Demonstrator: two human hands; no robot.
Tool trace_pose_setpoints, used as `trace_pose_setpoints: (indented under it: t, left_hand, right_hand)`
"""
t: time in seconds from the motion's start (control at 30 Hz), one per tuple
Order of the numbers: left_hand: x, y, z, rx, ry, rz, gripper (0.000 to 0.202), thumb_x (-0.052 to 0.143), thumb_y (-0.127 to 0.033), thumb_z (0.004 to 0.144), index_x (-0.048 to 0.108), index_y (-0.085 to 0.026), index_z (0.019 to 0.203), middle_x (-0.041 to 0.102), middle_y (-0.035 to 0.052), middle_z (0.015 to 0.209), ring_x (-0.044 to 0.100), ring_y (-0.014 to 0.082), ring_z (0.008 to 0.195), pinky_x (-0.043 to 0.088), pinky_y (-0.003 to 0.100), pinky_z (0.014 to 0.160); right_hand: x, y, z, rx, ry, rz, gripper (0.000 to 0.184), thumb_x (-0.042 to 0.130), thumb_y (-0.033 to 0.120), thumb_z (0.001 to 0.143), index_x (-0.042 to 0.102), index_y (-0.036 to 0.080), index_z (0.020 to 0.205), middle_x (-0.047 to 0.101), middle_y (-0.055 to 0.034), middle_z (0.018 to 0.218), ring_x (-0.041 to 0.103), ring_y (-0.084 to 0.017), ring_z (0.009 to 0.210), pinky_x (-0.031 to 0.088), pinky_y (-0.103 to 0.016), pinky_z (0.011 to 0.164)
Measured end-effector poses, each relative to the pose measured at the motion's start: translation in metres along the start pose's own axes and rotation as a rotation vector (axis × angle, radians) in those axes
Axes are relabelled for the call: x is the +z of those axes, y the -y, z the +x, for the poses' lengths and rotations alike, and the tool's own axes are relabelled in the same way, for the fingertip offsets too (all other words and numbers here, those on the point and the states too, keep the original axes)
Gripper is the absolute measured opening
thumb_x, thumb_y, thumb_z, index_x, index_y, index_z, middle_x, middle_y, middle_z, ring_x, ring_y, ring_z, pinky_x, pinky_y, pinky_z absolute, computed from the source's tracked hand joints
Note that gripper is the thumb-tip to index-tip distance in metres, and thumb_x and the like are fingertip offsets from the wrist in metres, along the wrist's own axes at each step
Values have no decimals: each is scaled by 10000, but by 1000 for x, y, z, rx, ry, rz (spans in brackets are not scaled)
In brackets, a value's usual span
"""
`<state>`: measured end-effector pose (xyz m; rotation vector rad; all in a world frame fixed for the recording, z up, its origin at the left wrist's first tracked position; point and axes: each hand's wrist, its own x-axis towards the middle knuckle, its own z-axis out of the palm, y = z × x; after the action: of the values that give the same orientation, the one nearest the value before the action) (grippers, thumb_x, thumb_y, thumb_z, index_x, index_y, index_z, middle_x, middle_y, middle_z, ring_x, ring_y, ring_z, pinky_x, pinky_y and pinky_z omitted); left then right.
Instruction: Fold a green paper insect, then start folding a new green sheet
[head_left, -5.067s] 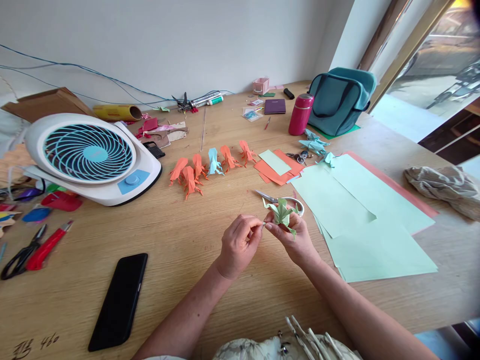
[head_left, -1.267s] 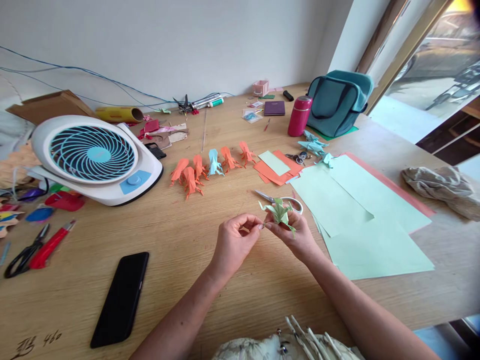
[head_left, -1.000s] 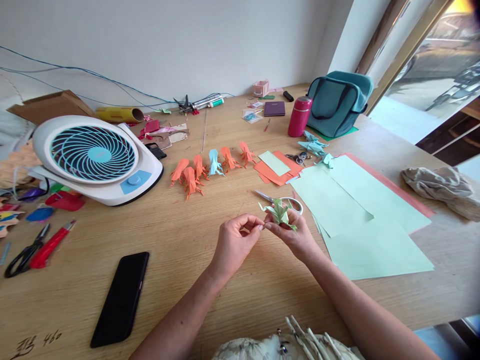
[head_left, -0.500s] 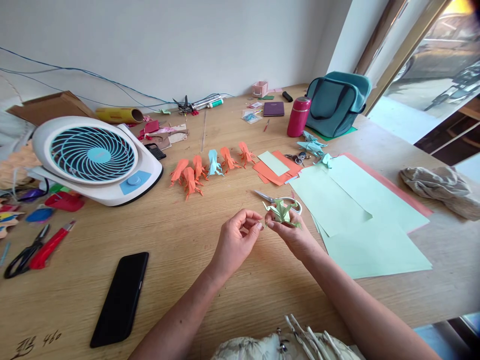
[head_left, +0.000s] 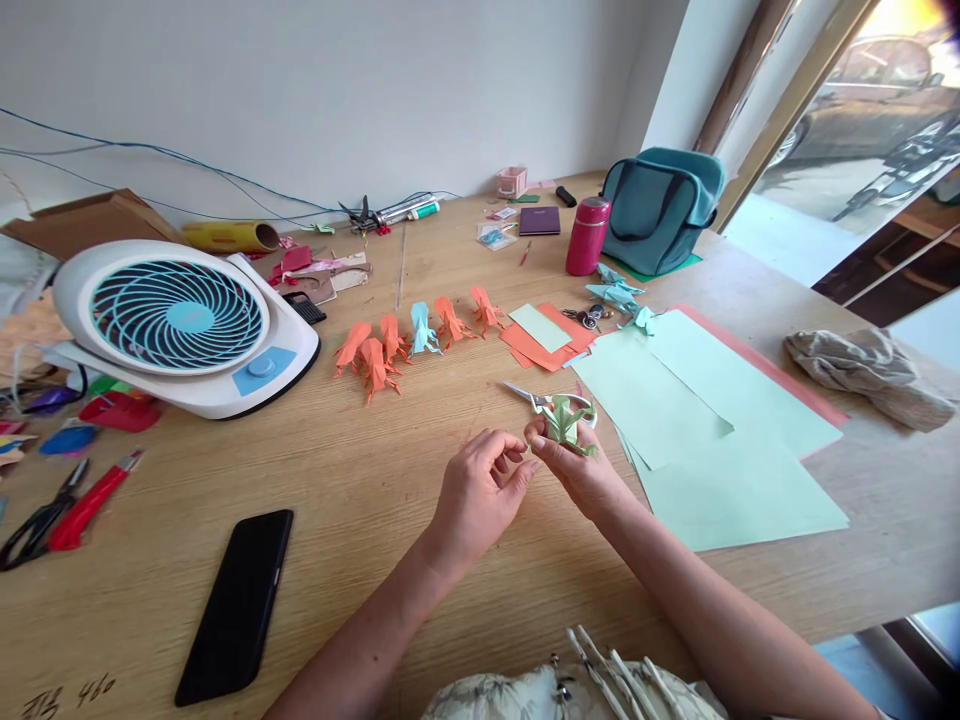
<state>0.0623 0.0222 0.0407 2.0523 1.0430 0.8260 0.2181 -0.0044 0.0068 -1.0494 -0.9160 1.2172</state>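
A light green origami figure [head_left: 564,422] with thin pointed legs is in my right hand [head_left: 574,468], gripped between thumb and fingers. My left hand [head_left: 484,485] is at its left side, fingers curled and thumb tip closed in on one slender paper leg. Just behind the figure lie scissors [head_left: 529,394] with pale handles, partly hidden by it. Farther back stand several orange origami figures [head_left: 375,366] and one light blue origami figure [head_left: 422,328]. More blue folded figures [head_left: 616,292] lie near the bottle.
Light green paper sheets [head_left: 739,495] spread at the right, beside a crumpled cloth [head_left: 862,375]. Orange paper pieces [head_left: 529,345], a pink bottle [head_left: 589,236] and a teal bag [head_left: 660,215] are behind. A fan [head_left: 187,320], a phone [head_left: 236,605] and a red cutter [head_left: 90,505] are left.
My left thumb and fingers have shifted slightly at the leg, and the green figure has tilted a little. The whole view has swung slightly right.
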Motion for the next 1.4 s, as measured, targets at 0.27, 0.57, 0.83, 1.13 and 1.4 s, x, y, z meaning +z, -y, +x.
trace_pose_setpoints:
  t: [0.27,0.57,0.83,1.13,1.4]
  left_hand:
    - [-2,1,0,124,-54,211,234,507,-269,973,564,-195,759,594,12,705,515,138,653,380,253,631]
    - [-2,1,1,97,-58,101,212,507,-197,928,512,-204,717,530,-10,662,490,133,627,384,247,636]
    - [-4,3,0,27,-22,14,252,540,-268,948,526,-187,710,537,-21,640,478,110,596,366,225,598]
    - [-6,4,4,-15,13,-25,277,509,-318,970,571,-171,744,572,-12,674,470,94,579,363,207,570]
    - [-5,11,5,-24,-96,52,267,531,-274,942,537,-179,693,581,-22,630,507,98,567,381,209,587]
  right_hand:
    - [5,-5,-1,-22,-5,46,208,755,376,797,614,223,805,557,5,840,511,-163,811,432,-295,790]
    - [8,-4,0,44,-58,99,251,790,420,730,642,226,788,620,-19,876,568,-194,869,461,-349,875]
    - [9,-2,0,119,-123,188,332,857,414,641,689,239,867,607,3,794,562,-191,850,459,-349,858]
    - [6,-15,0,124,-52,215,355,876,408,671,722,244,946,655,-6,884,594,-185,884,458,-367,926]
    - [5,-15,1,51,14,155,298,790,476,776,729,226,926,678,-52,974,578,-178,854,477,-342,843]
